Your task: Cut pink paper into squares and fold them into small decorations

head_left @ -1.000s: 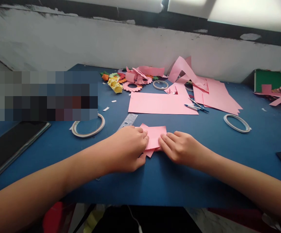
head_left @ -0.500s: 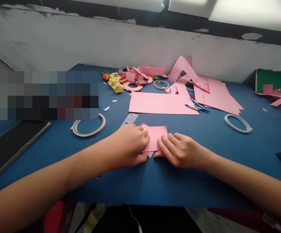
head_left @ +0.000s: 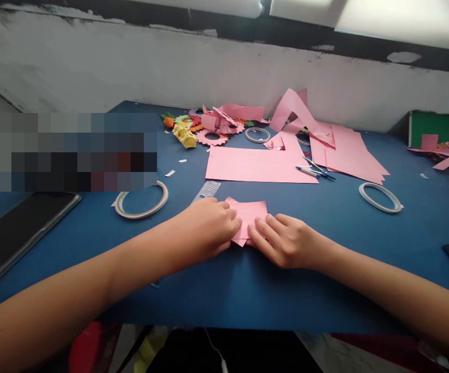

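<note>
A small folded piece of pink paper (head_left: 250,211) lies on the blue table between both hands, with a pointed corner sticking out under its near edge. My left hand (head_left: 212,225) grips its left side, fingertips on top and the thumb hidden. On the right side, my right hand (head_left: 282,237) pinches the near right corner, its thumb mostly beneath the paper. A clear plastic ruler (head_left: 207,190) is partly covered by my left hand and forearm. Beyond the hands lies a pink paper strip (head_left: 261,165), with several pens (head_left: 315,172) at its right end.
Rolls of tape lie left (head_left: 120,207) and right (head_left: 380,198) of my hands. A dark phone (head_left: 22,228) rests at the left. Paper cutouts (head_left: 212,137) and pink sheets (head_left: 348,150) are heaped toward the wall. A green box (head_left: 434,127) stands far right.
My left thumb has slipped from view beneath the paper, and the right fingers have shifted slightly inward. The paper's near edge now sits a little higher. Everything else stays put.
</note>
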Motion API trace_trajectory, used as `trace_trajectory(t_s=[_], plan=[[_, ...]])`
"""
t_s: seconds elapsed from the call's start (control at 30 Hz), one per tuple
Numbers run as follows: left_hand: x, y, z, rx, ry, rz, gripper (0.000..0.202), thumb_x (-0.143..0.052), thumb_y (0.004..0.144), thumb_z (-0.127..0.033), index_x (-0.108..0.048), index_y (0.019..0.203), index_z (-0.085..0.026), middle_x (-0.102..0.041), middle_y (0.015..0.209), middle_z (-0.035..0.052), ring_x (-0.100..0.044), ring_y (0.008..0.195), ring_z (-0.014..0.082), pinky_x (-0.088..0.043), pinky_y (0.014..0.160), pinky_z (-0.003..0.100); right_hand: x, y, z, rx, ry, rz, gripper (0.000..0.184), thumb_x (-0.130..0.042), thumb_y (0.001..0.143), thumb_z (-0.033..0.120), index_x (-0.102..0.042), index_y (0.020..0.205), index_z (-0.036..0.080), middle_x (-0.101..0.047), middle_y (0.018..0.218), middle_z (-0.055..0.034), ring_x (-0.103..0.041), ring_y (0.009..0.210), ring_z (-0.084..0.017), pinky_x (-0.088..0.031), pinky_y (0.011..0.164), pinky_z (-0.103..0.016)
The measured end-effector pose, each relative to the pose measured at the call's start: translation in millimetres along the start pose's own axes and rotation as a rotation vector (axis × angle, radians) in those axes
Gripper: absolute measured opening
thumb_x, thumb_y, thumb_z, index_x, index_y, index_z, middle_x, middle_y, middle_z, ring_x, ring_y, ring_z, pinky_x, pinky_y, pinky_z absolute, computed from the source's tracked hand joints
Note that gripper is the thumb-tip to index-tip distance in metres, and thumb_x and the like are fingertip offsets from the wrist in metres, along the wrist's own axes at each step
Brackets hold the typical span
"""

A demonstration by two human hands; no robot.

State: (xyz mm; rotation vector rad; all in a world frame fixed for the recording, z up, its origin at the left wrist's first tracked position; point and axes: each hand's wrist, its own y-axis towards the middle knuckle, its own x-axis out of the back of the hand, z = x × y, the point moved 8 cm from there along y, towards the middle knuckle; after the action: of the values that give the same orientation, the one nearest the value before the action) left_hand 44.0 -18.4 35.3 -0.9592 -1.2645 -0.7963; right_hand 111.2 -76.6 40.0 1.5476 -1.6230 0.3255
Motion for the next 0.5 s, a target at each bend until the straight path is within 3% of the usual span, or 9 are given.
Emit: trace_trajectory(t_s=[0.33, 0.5], plan=[[-2.0, 5.9, 0.1, 0.04, 0.06, 0.06, 0.014, -0.051, 0.09, -0.017, -0.065, 0.091, -0.016, -0.071, 0.093, 0.0093, -0.066, 0.087, 0.024, -0.046, 0.07, 0.035, -8.3, -3.4, -22.3, -0.129, 0.295, 0.269, 0.027, -0.046, 0.098, 0.03, -0.057, 0.078, 0.016, -0.061, 0.069, -0.0012, -0.049, 0.058, -0.014, -0.028, 0.055, -0.031], [-3.0, 5.3, 1.3, 0.014, 0.081, 0.05, 0.016, -0.055, 0.089, -0.016, -0.067, 0.098, -0.016, -0.072, 0.095, 0.0083, -0.066, 0.09, 0.0227, -0.045, 0.07, 0.032, -4.6, -3.3, -23.1, -0.122, 0.248, 0.287, 0.021, -0.047, 0.096, 0.02, -0.06, 0.082, 0.014, -0.063, 0.074, -0.0026, -0.048, 0.059, -0.013, -0.028, 0.056, -0.031]])
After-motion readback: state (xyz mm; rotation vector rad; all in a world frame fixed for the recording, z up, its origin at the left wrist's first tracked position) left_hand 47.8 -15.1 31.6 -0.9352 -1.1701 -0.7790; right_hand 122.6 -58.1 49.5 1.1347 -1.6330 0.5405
